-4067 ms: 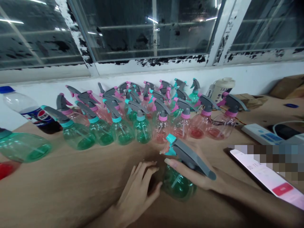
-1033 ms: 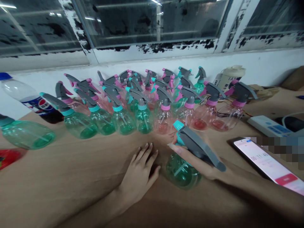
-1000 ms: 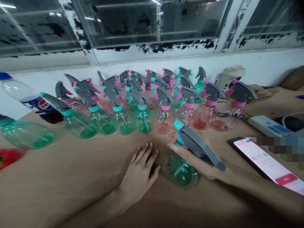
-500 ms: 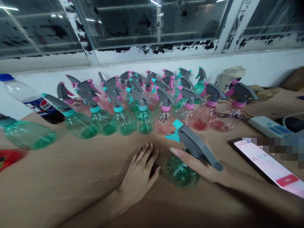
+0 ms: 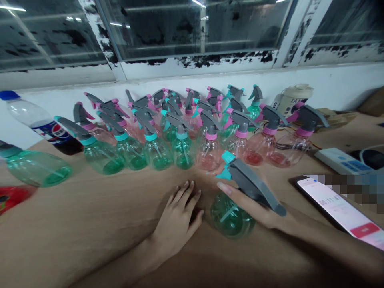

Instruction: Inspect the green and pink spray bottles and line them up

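Observation:
My right hand (image 5: 255, 208) is wrapped round the neck of a green spray bottle (image 5: 229, 220) with a grey and turquoise trigger head. Its thumb lies across the near side and a fingertip shows beyond the trigger; the other fingers are hidden. My left hand (image 5: 178, 212) rests flat on the wooden table (image 5: 90, 224), just left of that bottle, fingers stretched out and holding nothing. Beyond both hands stands a row of spray bottles, among them a green one (image 5: 183, 154) with a turquoise collar and a pink one (image 5: 209, 152) with a pink collar.
More spray bottles crowd behind the front row, up to the wall. A cola bottle (image 5: 57, 132) and another green spray bottle (image 5: 39, 168) are at the left, near a red packet (image 5: 15, 198). To the right lie a lit phone (image 5: 339, 208), a white device (image 5: 342, 160) and a pale container (image 5: 295, 98).
The trigger head of the held bottle has shifted slightly to the right with my right hand. A right fingertip now shows behind the trigger. My left hand stays in place.

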Action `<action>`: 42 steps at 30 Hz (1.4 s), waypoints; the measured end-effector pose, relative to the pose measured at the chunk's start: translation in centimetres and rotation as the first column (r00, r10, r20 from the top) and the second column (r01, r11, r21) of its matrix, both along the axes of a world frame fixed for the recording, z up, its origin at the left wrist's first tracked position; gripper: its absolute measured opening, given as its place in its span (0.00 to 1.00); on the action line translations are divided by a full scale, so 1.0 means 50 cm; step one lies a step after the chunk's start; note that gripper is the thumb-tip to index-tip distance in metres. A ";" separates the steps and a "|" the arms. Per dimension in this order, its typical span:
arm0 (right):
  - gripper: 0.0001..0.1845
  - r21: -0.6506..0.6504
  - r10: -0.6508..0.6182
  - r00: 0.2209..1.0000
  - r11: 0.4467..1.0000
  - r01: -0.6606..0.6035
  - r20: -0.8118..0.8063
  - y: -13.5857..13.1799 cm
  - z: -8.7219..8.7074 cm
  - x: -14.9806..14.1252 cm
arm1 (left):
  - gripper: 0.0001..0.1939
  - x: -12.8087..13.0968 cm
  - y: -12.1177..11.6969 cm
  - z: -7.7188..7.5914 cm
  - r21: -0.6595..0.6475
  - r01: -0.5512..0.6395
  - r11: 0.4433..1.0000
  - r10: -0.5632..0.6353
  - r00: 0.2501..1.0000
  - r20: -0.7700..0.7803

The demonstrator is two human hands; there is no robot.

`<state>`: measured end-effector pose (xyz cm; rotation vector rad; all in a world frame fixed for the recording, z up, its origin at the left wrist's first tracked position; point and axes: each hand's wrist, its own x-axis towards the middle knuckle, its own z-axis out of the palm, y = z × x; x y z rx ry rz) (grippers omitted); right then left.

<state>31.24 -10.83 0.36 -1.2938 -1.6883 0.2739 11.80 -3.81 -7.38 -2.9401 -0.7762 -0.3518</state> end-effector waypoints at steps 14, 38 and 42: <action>0.08 -0.013 0.016 0.999 1.000 -0.017 -0.031 -0.005 0.007 -0.002 | 0.22 0.002 -0.001 -0.002 -0.018 -0.003 1.000 0.003 1.000 0.007; 0.10 0.038 -0.017 1.000 0.999 0.016 0.024 -0.004 -0.002 0.004 | 0.23 0.001 0.001 -0.003 0.001 -0.006 1.000 0.006 1.000 -0.003; 0.07 0.022 0.016 1.000 1.000 -0.017 0.015 -0.001 0.006 0.005 | 0.23 0.001 0.000 -0.003 -0.004 -0.005 1.000 0.005 1.000 -0.002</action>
